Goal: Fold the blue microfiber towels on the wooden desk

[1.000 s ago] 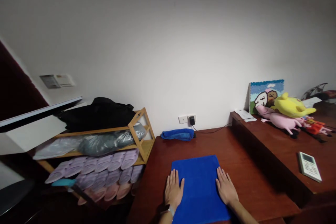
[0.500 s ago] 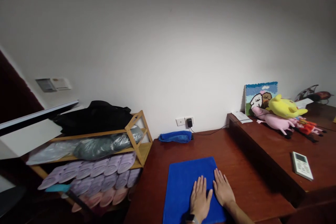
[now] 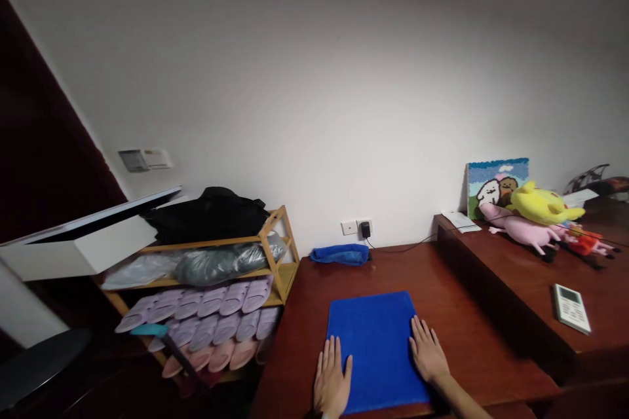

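A blue cloth (image 3: 378, 347) lies spread flat on the reddish-brown wooden table (image 3: 466, 334). My left hand (image 3: 333, 380) rests palm down over the cloth's left edge, its fingers straight and pointing away from me. Across from it, my right hand (image 3: 429, 348) lies flat on the right edge, partly on the cloth and partly over the wood. Neither hand holds anything. A second blue cloth (image 3: 340, 255), bunched into a long roll, sits at the back of the table against the wall.
Left of the table stands a wooden shoe rack (image 3: 280, 255) with several slippers (image 3: 211, 301) and a black bag (image 3: 211, 213) on top. A raised surface on the right carries plush toys (image 3: 525, 229), a picture (image 3: 496, 183) and a white remote (image 3: 571, 308). A black plug (image 3: 365, 229) sits in the wall socket.
My left hand has slid from the middle of the cloth to its left edge. My right hand stays at the right edge. The view has turned a little to the left.
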Action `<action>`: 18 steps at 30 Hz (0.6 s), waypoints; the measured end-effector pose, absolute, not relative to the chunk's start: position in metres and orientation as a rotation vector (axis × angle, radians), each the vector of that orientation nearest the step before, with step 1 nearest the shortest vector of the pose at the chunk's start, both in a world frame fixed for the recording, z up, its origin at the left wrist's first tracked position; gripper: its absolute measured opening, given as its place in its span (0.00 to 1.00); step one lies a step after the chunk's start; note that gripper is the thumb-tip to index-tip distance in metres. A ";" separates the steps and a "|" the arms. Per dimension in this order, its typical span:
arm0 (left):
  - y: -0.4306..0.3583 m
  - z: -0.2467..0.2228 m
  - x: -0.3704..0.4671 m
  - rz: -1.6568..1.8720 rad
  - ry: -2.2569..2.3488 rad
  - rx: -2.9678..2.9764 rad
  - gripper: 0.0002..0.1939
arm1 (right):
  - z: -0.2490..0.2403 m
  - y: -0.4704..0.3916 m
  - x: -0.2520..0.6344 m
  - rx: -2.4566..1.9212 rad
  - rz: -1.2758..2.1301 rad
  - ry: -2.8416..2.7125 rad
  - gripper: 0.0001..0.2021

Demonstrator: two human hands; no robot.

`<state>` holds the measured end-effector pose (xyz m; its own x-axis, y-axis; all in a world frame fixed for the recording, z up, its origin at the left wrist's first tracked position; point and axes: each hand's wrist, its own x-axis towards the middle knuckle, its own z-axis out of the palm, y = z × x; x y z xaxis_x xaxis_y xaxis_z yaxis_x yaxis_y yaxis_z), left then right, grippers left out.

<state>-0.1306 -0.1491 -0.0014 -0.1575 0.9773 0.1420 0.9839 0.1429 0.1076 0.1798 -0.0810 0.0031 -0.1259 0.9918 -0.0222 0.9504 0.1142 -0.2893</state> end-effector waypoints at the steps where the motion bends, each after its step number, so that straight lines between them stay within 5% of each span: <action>1: -0.148 -0.001 -0.129 -0.273 -2.338 -2.012 0.38 | -0.001 -0.089 0.182 -1.947 0.352 -2.197 0.34; 18: -0.144 0.022 -0.071 -0.343 -2.064 -2.218 0.33 | -0.012 -0.126 0.192 -1.840 0.332 -2.147 0.33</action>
